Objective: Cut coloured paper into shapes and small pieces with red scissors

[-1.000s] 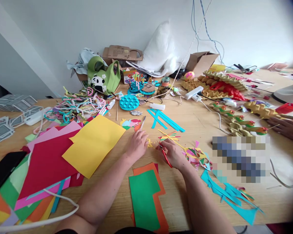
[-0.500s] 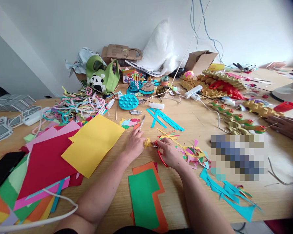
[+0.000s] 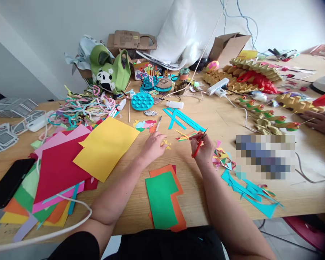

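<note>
My left hand (image 3: 154,147) rests low over the table with its fingers loosely stretched, holding nothing I can see. Small yellow paper scraps (image 3: 167,144) lie at its fingertips. Red-handled scissors (image 3: 196,149) are gripped in my right hand (image 3: 205,151), their blades pointing up and away. Beside that hand's fingertips is a little pile of thin coloured paper strips (image 3: 182,137); whether the fingers touch it I cannot tell. Beyond my left fingers lie a pen-like tool (image 3: 158,124) and colourful paper cut-outs (image 3: 144,125). Green paper (image 3: 161,202) on orange sheets lies between my forearms.
Yellow sheets (image 3: 108,148) and a red sheet (image 3: 56,166) top a paper stack on the left, near a black phone (image 3: 9,184). Blue strips (image 3: 188,121) lie ahead, and blue offcuts (image 3: 249,191) on the right. Another person's hand (image 3: 318,121) rests at the right edge.
My right hand has moved right and up with the scissors, away from my left hand. The yellow scraps now lie loose beside my left fingers. The view has tilted down.
</note>
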Motion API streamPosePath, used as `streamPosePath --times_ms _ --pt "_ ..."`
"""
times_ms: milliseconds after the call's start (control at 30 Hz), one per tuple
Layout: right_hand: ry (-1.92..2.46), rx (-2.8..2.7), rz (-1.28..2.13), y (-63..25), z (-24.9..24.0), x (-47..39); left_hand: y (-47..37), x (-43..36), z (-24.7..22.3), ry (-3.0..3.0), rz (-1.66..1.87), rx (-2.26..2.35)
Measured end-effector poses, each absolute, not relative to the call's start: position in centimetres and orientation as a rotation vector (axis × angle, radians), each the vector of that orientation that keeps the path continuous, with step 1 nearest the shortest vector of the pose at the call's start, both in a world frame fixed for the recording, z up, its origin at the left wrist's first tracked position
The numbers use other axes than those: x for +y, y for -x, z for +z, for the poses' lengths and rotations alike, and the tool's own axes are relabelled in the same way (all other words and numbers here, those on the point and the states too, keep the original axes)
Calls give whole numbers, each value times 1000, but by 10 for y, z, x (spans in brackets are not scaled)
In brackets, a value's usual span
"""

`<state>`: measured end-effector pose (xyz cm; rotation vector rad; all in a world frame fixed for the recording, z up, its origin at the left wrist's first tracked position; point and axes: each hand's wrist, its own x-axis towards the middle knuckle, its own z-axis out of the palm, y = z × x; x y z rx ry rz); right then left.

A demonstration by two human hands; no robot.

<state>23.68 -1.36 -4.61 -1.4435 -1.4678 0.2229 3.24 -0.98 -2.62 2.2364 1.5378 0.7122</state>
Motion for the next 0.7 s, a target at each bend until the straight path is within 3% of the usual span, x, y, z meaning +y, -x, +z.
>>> streamPosePath --times_ms 167,367,700 --pt "1423 -1383 162 -237 -50 -11 -34 -20 -3 -2175 536 1408" --pt "1354 -1506 397 -229 -34 -16 -26 -62 10 -2206 235 1455" --pt "1095 -2330 820 -212 0 -39 -18 -169 -20 -2008 498 1828"
